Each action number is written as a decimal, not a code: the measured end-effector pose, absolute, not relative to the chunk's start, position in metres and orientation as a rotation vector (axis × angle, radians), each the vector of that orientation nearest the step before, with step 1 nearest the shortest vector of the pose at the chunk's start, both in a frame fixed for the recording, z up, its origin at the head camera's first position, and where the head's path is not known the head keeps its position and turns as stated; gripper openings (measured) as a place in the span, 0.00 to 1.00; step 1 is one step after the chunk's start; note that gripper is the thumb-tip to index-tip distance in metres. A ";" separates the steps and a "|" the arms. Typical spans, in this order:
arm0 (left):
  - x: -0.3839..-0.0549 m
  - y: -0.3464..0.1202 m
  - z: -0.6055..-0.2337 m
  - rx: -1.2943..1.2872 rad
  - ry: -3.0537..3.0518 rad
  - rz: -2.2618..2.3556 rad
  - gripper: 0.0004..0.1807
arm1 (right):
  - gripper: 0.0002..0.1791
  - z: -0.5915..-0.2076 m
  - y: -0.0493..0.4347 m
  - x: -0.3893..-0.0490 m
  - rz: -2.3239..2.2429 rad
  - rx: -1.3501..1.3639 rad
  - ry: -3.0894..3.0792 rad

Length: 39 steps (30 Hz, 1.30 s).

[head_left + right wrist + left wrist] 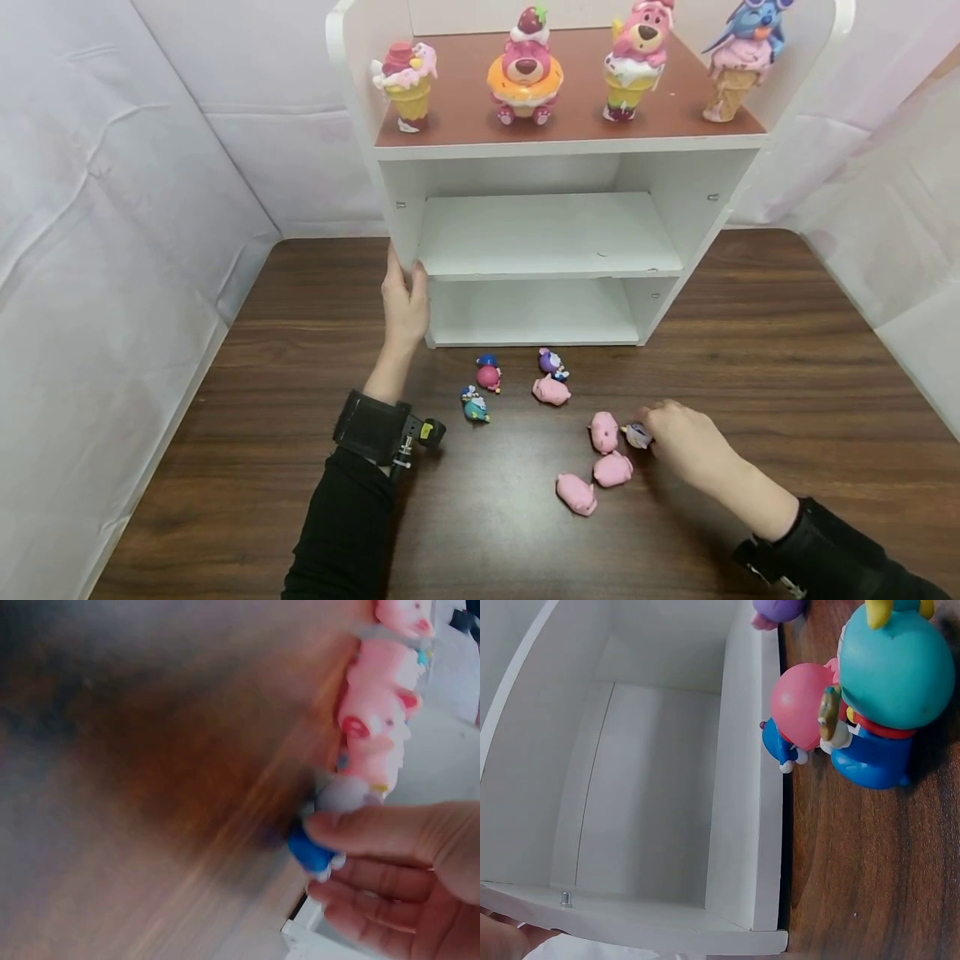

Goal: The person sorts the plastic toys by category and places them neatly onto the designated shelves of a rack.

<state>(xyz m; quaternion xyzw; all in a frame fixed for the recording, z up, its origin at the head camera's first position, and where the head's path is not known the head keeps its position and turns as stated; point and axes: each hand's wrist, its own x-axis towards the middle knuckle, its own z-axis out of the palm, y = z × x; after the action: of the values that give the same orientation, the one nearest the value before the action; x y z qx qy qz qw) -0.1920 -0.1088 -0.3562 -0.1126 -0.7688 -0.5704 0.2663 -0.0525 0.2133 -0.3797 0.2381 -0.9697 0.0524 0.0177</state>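
My left hand (406, 312) rests on the left side of a white shelf unit (555, 337), its fingers straight along the outer panel. My right hand (686, 442) pinches a small toy figurine (310, 849) with a pale grey head and blue body, thumb on top and fingers below. Beside it sit pink toy pigs (603, 432), several of them, one nearer the shelf. Close before the shelf are a purple-headed figurine (550, 361), a pink-headed figurine (804, 701) in blue and a teal-headed figurine (896, 671).
Four larger figurines stand on the shelf's brown top board, among them a pink bear in an orange ring (526, 71) and a blue character on a cone (750, 46). A white middle board (547, 233) divides the unit below. The dark wooden table (480, 542) has white cloth around it.
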 end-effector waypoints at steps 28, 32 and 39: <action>-0.192 -0.109 -0.356 -0.346 -2.058 -1.575 0.28 | 0.13 -0.395 0.237 -0.102 1.244 0.519 -2.943; -0.192 -0.108 -0.356 -0.339 -2.068 -1.571 0.28 | 0.12 -0.401 0.238 -0.101 1.200 0.552 -2.967; -0.192 -0.109 -0.356 -0.326 -2.072 -1.569 0.28 | 0.11 -0.406 0.238 -0.094 1.028 0.642 -2.983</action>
<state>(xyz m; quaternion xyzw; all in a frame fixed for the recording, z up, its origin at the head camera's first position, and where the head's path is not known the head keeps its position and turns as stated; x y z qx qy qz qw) -0.1922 -0.1092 -0.3564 -0.1203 -0.7641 -0.5788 0.2581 -0.0945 0.2377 -0.4056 0.1993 -0.9257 0.3191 -0.0391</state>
